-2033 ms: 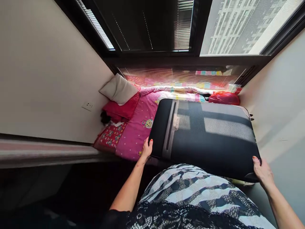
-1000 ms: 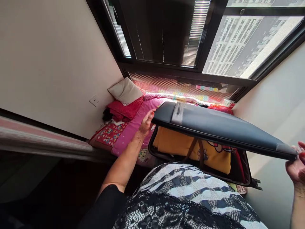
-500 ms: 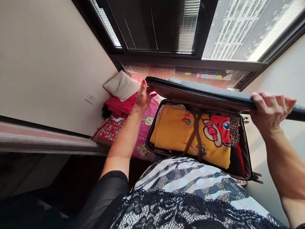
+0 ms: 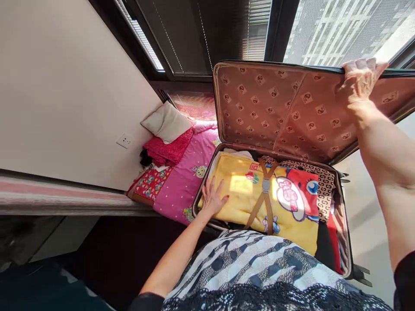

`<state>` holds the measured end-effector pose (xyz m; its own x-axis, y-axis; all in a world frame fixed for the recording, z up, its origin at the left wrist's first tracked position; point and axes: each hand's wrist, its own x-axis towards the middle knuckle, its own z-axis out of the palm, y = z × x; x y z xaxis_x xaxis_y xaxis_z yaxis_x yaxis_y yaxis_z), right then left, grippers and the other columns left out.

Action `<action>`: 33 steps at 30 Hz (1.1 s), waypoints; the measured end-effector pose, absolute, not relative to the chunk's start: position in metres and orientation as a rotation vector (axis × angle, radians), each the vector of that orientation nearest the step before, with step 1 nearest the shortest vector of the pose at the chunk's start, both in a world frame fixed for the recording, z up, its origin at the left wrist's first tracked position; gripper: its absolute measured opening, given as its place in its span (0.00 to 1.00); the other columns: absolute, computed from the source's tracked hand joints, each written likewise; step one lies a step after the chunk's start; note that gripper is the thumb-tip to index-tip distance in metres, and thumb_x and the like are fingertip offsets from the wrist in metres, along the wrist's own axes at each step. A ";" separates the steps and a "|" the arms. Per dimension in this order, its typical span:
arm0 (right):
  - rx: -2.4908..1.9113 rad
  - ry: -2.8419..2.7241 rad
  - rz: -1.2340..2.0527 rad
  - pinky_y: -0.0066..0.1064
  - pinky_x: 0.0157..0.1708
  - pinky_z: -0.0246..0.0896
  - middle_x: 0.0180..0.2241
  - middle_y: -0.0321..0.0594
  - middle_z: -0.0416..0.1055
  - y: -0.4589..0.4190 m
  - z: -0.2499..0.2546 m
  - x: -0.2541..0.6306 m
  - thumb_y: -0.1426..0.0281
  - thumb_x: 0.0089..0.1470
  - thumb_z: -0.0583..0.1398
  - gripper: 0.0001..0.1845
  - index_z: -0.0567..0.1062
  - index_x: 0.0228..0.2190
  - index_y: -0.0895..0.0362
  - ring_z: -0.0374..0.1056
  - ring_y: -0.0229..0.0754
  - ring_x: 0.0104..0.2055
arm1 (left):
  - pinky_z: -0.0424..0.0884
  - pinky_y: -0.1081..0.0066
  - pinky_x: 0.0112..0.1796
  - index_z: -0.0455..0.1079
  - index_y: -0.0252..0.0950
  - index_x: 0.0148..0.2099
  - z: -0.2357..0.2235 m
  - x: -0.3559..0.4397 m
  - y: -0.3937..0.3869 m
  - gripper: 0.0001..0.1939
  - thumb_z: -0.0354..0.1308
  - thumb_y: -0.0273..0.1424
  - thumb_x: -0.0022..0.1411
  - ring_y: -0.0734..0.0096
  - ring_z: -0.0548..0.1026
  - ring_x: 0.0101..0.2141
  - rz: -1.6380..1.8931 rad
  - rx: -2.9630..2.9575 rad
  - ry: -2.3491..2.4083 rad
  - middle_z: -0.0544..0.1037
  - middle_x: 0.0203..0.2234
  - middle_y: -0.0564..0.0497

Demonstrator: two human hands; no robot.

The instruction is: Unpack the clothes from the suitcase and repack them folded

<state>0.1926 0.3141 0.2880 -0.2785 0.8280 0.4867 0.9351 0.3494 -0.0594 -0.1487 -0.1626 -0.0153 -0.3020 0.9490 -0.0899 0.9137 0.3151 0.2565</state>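
A suitcase (image 4: pixel 347 242) stands open in front of me, packed with folded fabric. My right hand (image 4: pixel 363 82) grips the upper edge of its raised lid (image 4: pixel 275 108), which has a pinkish-brown patterned lining. My left hand (image 4: pixel 212 199) lies with spread fingers on the left part of a folded yellow cloth (image 4: pixel 240 181) printed with cartoon figures. Brown crossed straps (image 4: pixel 256 211) with a grey buckle (image 4: pixel 266 185) run over the cloth. At the right inside the case are a brown patterned fabric (image 4: pixel 325 190) and some red and black fabric.
Left of the suitcase lies a pink cartoon-print bedspread (image 4: pixel 175 185) with a pale cushion (image 4: pixel 167 122) and a red cloth (image 4: pixel 168 149). A wall with a socket (image 4: pixel 124 141) stands at the left. Behind the lid is a dark-framed window (image 4: pixel 275 34).
The lid has swung further up and back with my right hand on its edge, showing the lining. My left hand has left the lid's left corner and come down onto the yellow cloth.
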 end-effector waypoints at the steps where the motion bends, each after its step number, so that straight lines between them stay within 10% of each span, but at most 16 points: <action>1: -1.537 -2.154 -0.295 0.66 0.56 0.45 0.60 0.75 0.70 0.328 0.287 0.189 0.72 0.72 0.53 0.27 0.74 0.61 0.82 0.58 0.65 0.68 | 0.48 0.36 0.74 0.63 0.48 0.80 -0.018 -0.141 -0.164 0.40 0.61 0.50 0.72 0.33 0.45 0.79 0.184 1.773 2.332 0.51 0.81 0.43; 10: -1.391 -2.190 -0.131 0.60 0.54 0.45 0.57 0.83 0.69 0.400 0.250 0.168 0.51 0.79 0.44 0.44 0.81 0.38 0.77 0.58 0.52 0.63 | 0.56 0.41 0.73 0.62 0.49 0.80 -0.060 -0.127 -0.172 0.37 0.59 0.47 0.73 0.41 0.58 0.77 0.073 2.018 2.416 0.61 0.78 0.42; 16: -1.685 -2.089 0.025 0.64 0.55 0.44 0.61 0.89 0.65 0.447 0.227 0.143 0.50 0.75 0.53 0.39 0.77 0.45 0.81 0.56 0.59 0.69 | 0.59 0.38 0.71 0.60 0.49 0.81 -0.071 -0.128 -0.179 0.39 0.61 0.44 0.72 0.39 0.60 0.76 0.036 2.121 2.440 0.61 0.78 0.40; 20: -1.702 -2.107 -0.019 0.59 0.53 0.49 0.64 0.87 0.61 0.458 0.213 0.141 0.67 0.66 0.66 0.26 0.73 0.51 0.82 0.55 0.64 0.70 | 0.59 0.38 0.71 0.59 0.50 0.81 -0.068 -0.126 -0.180 0.40 0.61 0.44 0.71 0.38 0.58 0.76 -0.034 2.049 2.424 0.60 0.78 0.41; 28: -1.761 -2.340 -0.121 0.57 0.49 0.52 0.66 0.96 0.48 0.423 0.191 0.161 0.67 0.73 0.43 0.34 0.65 0.58 0.91 0.54 0.64 0.74 | 0.56 0.36 0.72 0.61 0.48 0.81 -0.073 -0.129 -0.180 0.39 0.61 0.43 0.71 0.38 0.58 0.76 0.015 2.055 2.398 0.60 0.78 0.40; 33: -1.705 -2.128 0.140 0.48 0.62 0.56 0.70 0.81 0.56 0.328 0.150 0.172 0.71 0.68 0.54 0.35 0.61 0.69 0.79 0.57 0.54 0.71 | 0.54 0.34 0.73 0.61 0.46 0.81 -0.062 -0.125 -0.173 0.38 0.59 0.43 0.73 0.37 0.55 0.77 0.004 1.951 2.369 0.59 0.79 0.40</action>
